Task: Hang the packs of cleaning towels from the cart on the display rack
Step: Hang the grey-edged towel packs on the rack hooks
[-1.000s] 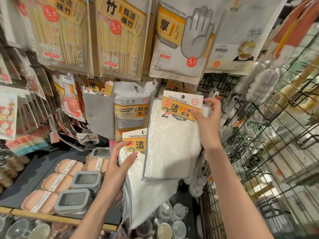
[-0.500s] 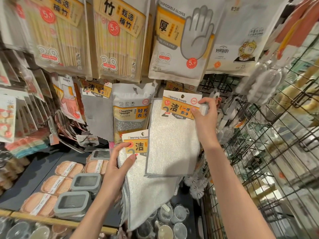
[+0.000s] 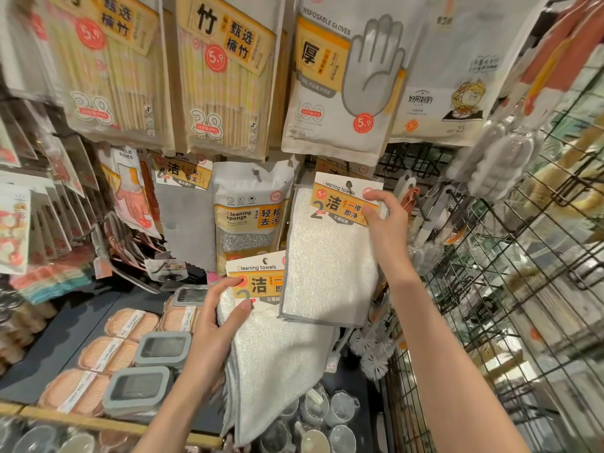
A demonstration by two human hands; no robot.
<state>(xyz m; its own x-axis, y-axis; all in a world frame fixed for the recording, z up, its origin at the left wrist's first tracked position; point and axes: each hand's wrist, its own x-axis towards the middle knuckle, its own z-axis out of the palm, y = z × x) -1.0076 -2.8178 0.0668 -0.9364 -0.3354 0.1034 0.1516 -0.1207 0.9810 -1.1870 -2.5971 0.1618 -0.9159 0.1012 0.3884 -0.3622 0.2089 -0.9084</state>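
Rough white cloth towel pack (image 3: 330, 256), glossy paper header.

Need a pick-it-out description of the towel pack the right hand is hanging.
Start at the disposable gloves bag on the rack's top row. Directly below it, the right hand pinches a white cleaning towels pack by its header card. Unlike the lower stack in the left hand, it is single and flat.

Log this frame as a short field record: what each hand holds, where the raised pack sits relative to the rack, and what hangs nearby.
right hand: pinches the header card of the raised towel pack
raised towel pack: held up at the rack, hang hole near a hook; whether it is hooked cannot be told
left hand: grips the lower stack of towel packs
left of raised pack: cleaning sponge pack
above: disposable gloves pack
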